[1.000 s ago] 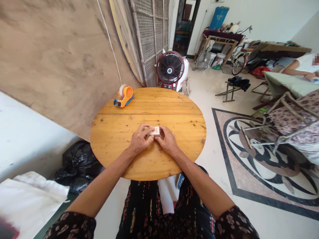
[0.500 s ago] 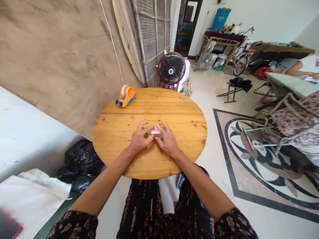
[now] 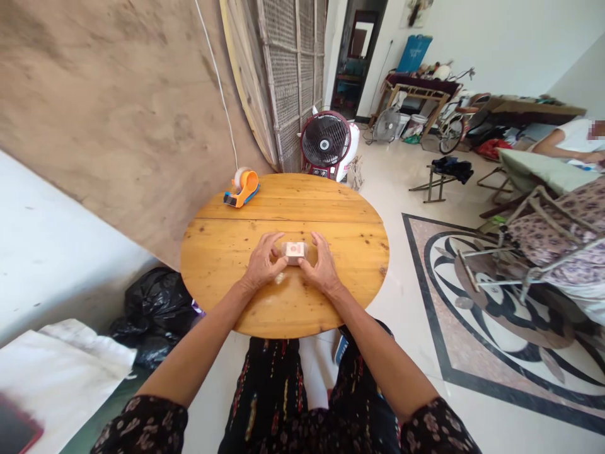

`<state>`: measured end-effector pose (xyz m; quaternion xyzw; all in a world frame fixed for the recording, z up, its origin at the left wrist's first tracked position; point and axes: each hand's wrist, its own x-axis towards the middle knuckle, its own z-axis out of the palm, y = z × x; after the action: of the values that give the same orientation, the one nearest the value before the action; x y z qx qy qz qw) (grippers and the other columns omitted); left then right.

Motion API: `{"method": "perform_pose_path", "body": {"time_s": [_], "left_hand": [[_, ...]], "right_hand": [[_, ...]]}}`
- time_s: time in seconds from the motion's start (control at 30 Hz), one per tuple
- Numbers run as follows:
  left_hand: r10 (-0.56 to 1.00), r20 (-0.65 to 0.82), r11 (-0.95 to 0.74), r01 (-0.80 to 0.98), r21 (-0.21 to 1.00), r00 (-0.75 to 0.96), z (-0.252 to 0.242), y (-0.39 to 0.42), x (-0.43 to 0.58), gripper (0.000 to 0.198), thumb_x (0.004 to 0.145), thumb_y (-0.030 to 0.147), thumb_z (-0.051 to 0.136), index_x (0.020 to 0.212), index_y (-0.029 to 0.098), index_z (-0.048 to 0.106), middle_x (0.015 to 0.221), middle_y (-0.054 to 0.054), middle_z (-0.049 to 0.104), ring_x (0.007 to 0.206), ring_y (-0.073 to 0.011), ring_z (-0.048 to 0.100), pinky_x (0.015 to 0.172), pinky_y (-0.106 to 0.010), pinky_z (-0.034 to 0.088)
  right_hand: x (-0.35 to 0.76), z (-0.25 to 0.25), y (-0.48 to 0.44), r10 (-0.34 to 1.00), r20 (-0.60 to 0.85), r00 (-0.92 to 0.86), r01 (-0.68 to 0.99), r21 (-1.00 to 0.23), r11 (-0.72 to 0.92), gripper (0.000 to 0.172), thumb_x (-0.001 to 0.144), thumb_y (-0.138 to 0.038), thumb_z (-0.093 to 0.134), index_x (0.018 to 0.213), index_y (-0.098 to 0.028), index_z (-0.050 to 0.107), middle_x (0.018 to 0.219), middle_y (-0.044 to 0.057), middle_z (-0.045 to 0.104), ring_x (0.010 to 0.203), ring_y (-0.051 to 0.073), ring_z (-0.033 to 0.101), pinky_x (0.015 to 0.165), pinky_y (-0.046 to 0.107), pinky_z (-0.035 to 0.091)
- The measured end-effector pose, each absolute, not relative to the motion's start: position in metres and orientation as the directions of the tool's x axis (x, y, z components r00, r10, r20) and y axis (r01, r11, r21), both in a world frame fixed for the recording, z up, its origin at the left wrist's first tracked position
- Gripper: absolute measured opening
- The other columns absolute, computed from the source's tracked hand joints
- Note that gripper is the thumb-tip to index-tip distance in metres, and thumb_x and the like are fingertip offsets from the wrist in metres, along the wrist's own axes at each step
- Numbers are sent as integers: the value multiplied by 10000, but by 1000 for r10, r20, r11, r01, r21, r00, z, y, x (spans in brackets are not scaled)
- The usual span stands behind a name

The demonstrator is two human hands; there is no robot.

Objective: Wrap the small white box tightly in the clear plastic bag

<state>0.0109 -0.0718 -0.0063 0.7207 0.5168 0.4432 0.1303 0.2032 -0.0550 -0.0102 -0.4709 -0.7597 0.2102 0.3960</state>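
A small white box (image 3: pixel 295 249) with reddish print lies on the round wooden table (image 3: pixel 283 315). Clear wrap seems to stick out at its ends. On its left side is my left hand (image 3: pixel 265 260), thumb tip at the near left corner and the other fingers spread away from it. My right hand (image 3: pixel 322 263) mirrors this on the right, its thumb at the near right corner and its fingers raised and apart. Both thumbs appear to touch the box, though neither hand wraps round it. An orange tape dispenser (image 3: pixel 246 188) with a roll of tape stands at the table's far left.
Behind the table stands a dark red fan (image 3: pixel 325 144). Black plastic bags (image 3: pixel 154 309) sit at the lower left, beside a white sheet or bag (image 3: pixel 70 359). A folding stool (image 3: pixel 439 183) and a metal-framed chair (image 3: pixel 534 252) are on the right, where another person (image 3: pixel 562 140) sits.
My fingers have spread outward from the box, so its printed top now shows. The thumbs stay at its near side. The view has shifted slightly.
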Motion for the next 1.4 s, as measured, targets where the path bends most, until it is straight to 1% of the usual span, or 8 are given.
{"method": "perform_pose_path", "body": {"time_s": [0.33, 0.57, 0.67, 0.77, 0.87, 1.13, 1.3, 1.4], "left_hand": [[961, 264, -255, 622, 740, 80, -5, -65, 0, 773, 751, 312, 637, 1445, 143, 341, 1222, -127, 615, 764, -148, 624, 722, -308, 528], [956, 251, -292, 546, 785, 150, -7, -67, 8, 800, 764, 228, 589, 1487, 152, 256, 1094, -77, 673, 818, -163, 658, 752, -299, 537], [952, 262, -304, 574, 760, 157, -5, -67, 11, 749, 751, 214, 589, 1453, 164, 332, 1059, -65, 673, 810, -166, 650, 740, -299, 539], [941, 296, -331, 611, 719, 161, 0, -68, 10, 693, 719, 191, 591, 1391, 171, 424, 1176, -103, 620, 818, -172, 632, 722, -308, 539], [929, 331, -362, 604, 710, 166, 3, -69, 8, 722, 701, 168, 577, 1401, 177, 402, 1273, -127, 548, 803, -161, 614, 707, -311, 539], [936, 301, -351, 532, 771, 183, -1, -70, 10, 668, 718, 194, 574, 1371, 173, 439, 1171, -98, 614, 737, -142, 603, 661, -287, 528], [934, 260, -350, 494, 796, 244, 1, -72, 7, 674, 723, 213, 591, 1379, 201, 436, 1154, -78, 599, 665, -117, 570, 602, -270, 508], [916, 313, -401, 508, 762, 252, 7, -73, 6, 612, 740, 244, 610, 1338, 193, 489, 1156, -84, 578, 730, -140, 578, 665, -298, 522]], "right_hand": [[203, -13, -51, 891, 341, -300, 552, -699, 454, 826, 740, -324, 634, 1470, -153, 286, 1441, 182, 457, 1267, 323, 491, 1061, 539, 345], [202, -13, -56, 890, 346, -297, 584, -671, 456, 702, 786, -261, 552, 1446, -136, 347, 1238, 147, 628, 1127, 294, 582, 1014, 470, 412], [201, -11, -58, 869, 375, -323, 616, -614, 494, 684, 786, -255, 545, 1434, -138, 363, 1277, 158, 599, 1164, 298, 558, 1031, 482, 389], [201, -8, -59, 856, 389, -341, 628, -583, 515, 717, 767, -279, 571, 1437, -151, 352, 1419, 158, 485, 1305, 308, 447, 1077, 496, 336], [202, -7, -58, 860, 373, -347, 619, -598, 509, 749, 760, -302, 585, 1448, -151, 330, 1480, 153, 412, 1372, 310, 366, 1099, 501, 307], [201, -10, -58, 838, 374, -397, 597, -588, 545, 633, 787, -246, 541, 1399, -151, 408, 1316, 147, 577, 1202, 294, 533, 1031, 480, 365], [202, -7, -60, 811, 372, -451, 568, -581, 583, 674, 747, -259, 581, 1394, -170, 413, 1297, 136, 589, 1174, 301, 541, 1021, 485, 364], [203, -4, -61, 812, 363, -457, 555, -597, 579, 683, 753, -271, 582, 1401, -168, 393, 1295, 138, 579, 1182, 301, 530, 1017, 481, 363]]}}
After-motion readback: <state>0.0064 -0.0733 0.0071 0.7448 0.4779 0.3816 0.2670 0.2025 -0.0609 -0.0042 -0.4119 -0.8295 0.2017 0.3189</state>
